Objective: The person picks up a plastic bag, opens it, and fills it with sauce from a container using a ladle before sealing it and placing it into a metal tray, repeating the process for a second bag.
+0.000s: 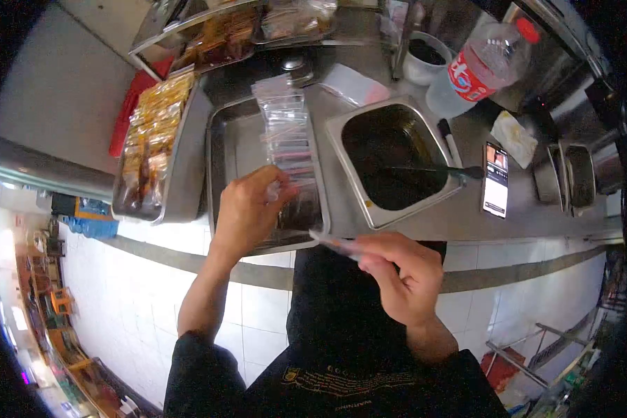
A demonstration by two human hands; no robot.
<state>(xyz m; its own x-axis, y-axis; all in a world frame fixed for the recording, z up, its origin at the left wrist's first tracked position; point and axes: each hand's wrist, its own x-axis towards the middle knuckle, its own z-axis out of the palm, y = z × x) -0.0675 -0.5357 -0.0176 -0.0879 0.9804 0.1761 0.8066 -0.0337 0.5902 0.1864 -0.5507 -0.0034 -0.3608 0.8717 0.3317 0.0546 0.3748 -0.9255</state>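
My left hand (pixel 247 209) is closed over the shallow metal tray (pixel 219 150), its fingertips pinching a bit of clear plastic that looks like a small bag. Under and beyond those fingers, a row of small clear zip bags (pixel 285 125) lies overlapped along the tray's right side. In front of the tray, my right hand (pixel 407 279) pinches a small clear plastic bag (pixel 338 244) between thumb and forefinger; the bag is slightly blurred. To the right stands a square metal container (pixel 359 198) of dark liquid, with a dark-handled utensil (pixel 432 169) resting across it.
A deep metal bin (pixel 191 160) of filled amber packets (pixel 153 132) stands at the left. On the right are a large bottle (pixel 477 70), a marker (pixel 451 143), a phone (pixel 494 181), a crumpled tissue (pixel 514 136) and small metal containers (pixel 564 177). A white tub (pixel 425 63) stands behind.
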